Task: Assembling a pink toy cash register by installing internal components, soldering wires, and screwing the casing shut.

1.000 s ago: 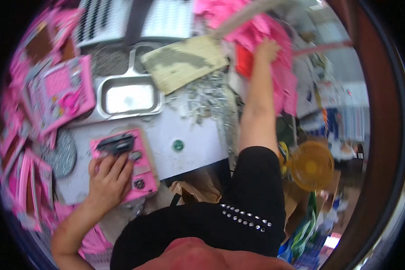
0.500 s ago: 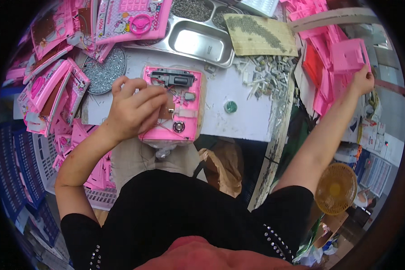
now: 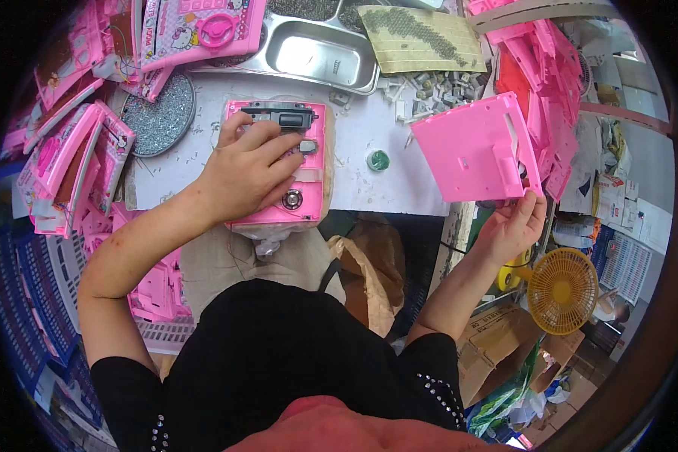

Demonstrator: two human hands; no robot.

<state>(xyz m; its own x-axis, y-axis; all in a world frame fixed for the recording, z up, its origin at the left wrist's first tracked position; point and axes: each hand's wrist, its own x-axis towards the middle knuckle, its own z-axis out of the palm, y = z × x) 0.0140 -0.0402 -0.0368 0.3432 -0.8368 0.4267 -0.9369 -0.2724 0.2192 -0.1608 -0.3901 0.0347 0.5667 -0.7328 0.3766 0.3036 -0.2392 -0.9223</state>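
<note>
Where a round dish of small silvery metal pieces (image 3: 158, 117) lies left of the left hand (image 3: 252, 167), that hand's bent fingers reach over a shallow, open pink plastic case (image 3: 314, 197); whether they pinch anything is hidden. Beyond them sits a black rectangular mechanism (image 3: 295, 119), and beside them a round black speaker-like part (image 3: 292, 199), so internal fitting appears well advanced. Farther right, the right hand (image 3: 511, 230) pinches the near edge of a squarish pink plastic panel (image 3: 459, 154), not yet joined to the case.
</note>
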